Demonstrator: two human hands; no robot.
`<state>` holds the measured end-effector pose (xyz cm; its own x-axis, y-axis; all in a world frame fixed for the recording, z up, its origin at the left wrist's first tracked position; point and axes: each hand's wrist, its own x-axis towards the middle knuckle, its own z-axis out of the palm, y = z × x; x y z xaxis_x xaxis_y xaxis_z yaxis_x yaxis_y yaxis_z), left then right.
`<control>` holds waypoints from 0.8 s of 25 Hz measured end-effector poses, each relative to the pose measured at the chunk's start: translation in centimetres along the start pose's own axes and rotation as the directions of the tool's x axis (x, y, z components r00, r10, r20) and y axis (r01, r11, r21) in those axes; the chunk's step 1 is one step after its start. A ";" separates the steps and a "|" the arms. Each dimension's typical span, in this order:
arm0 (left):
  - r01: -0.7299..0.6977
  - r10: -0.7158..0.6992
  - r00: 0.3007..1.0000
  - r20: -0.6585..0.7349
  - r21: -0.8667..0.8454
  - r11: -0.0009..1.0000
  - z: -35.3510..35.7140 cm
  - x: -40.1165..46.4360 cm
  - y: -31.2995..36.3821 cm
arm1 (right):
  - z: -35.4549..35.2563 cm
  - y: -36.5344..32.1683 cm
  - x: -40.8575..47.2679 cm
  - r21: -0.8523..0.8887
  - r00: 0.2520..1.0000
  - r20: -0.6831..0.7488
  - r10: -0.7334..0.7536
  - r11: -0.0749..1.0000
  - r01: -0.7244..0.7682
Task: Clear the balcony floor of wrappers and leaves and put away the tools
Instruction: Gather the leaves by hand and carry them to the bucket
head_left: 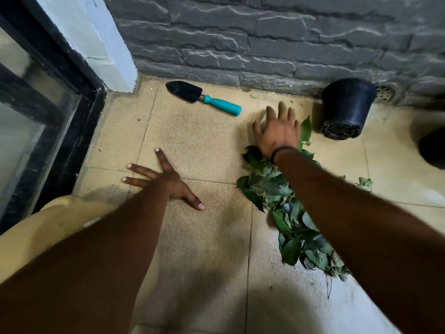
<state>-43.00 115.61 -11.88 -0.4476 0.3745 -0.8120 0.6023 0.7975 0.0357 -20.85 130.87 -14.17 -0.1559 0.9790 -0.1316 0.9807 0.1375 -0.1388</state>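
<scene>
A long heap of green leaves (pixel 289 213) lies on the beige tiled floor (pixel 192 131), partly hidden under my right forearm. My right hand (pixel 277 131) is spread flat with straight fingers at the far end of the heap, blurred, holding nothing. My left hand (pixel 166 179) presses flat on the tiles to the left of the heap, fingers splayed. A garden trowel (pixel 204 97) with a black blade and a teal handle lies near the wall, beyond both hands. A few leaf scraps (pixel 364 183) lie to the right of my right arm.
A black plastic pot (pixel 344 107) lies tipped on its side by the grey stone wall (pixel 265 39). Beside it sits a floor drain (pixel 385 92). Another dark pot (pixel 433 150) shows at the right edge. A black-framed glass door (pixel 36 104) bounds the left.
</scene>
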 end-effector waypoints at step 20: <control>-0.004 0.004 1.000 -0.010 -0.061 0.998 0.6 0.6 -0.3 | -0.3 -3.1 8.9 -0.027 0.920 0.249 -0.303 0.947 0.319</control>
<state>-43.09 115.31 -12.68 -0.4517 0.3819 -0.8063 0.5630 0.8231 0.0745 -25.20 139.17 -14.60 -0.4697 0.8214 -0.3237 0.8825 0.4468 -0.1467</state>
